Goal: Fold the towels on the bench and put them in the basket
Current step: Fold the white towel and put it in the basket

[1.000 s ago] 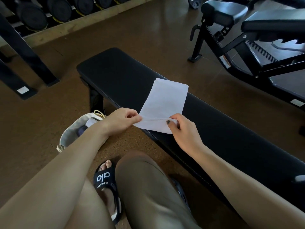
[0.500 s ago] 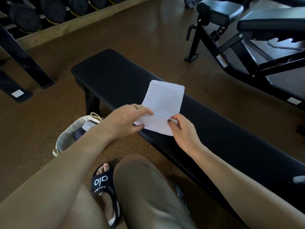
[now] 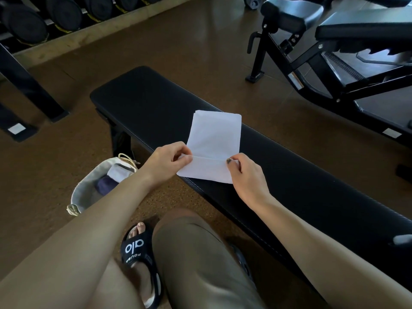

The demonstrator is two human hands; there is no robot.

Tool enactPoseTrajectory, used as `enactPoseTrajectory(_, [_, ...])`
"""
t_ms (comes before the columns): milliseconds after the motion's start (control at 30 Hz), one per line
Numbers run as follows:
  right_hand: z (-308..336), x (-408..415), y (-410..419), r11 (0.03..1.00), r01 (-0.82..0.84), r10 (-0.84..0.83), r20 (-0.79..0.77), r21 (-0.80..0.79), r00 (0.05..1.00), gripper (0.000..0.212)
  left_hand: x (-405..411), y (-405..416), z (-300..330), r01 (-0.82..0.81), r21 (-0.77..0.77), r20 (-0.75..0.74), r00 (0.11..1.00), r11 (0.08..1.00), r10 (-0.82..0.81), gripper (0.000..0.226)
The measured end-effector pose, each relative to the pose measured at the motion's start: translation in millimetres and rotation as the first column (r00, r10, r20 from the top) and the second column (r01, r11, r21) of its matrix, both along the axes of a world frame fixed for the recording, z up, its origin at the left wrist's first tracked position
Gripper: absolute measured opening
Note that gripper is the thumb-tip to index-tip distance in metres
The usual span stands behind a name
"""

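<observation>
Your left hand has drawn back from reaching over the white towel and now pinches the left end of its crease, fingers curled. Your right hand still pinches the right end, thumb on top. The towel lies on the black desk, its near edge at the desk's front lip, the fold line pulled straighter than before. The basket sits on the floor beside your left forearm.
</observation>
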State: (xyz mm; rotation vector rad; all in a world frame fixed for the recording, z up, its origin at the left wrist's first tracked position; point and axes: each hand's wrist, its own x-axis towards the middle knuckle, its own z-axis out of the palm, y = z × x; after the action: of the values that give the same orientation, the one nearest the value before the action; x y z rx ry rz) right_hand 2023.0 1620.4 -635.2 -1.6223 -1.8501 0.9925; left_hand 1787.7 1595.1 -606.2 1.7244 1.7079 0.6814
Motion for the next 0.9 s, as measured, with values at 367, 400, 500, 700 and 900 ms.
enactPoseTrajectory(367, [-13.7,-14.6,2.4,0.931,-0.084,-0.077,0.418,0.354,0.905,0.023,7.7,12.2,-16.5,0.011,-0.012,-0.169,0.985,1.0,-0.013,0.012])
enactPoseTrajectory(400, [-15.4,-16.4,1.7,0.923,-0.093,-0.083,0.432,0.372,0.898,0.021,9.2,12.8,-16.2,0.027,-0.005,-0.22,0.975,1.0,-0.027,0.012])
enactPoseTrajectory(500, [-19.5,-15.1,0.8,0.905,-0.106,-0.109,0.468,0.411,0.877,0.015,14.0,14.0,-16.1,0.059,0.03,-0.423,0.905,0.998,-0.041,0.011])
enactPoseTrajectory(700, [-28.5,-4.4,5.6,0.837,-0.151,-0.083,0.395,0.527,0.915,0.007,14.6,12.4,-15.9,0.399,0.263,-0.78,0.624,0.878,-0.049,0.038])
enactPoseTrajectory(900, [-29.9,10.6,8.2,0.69,-0.447,0.102,0.535,0.569,0.839,0.025,3.2,7.9,-11.5,0.615,0.193,-0.805,0.545,0.765,-0.234,0.034])
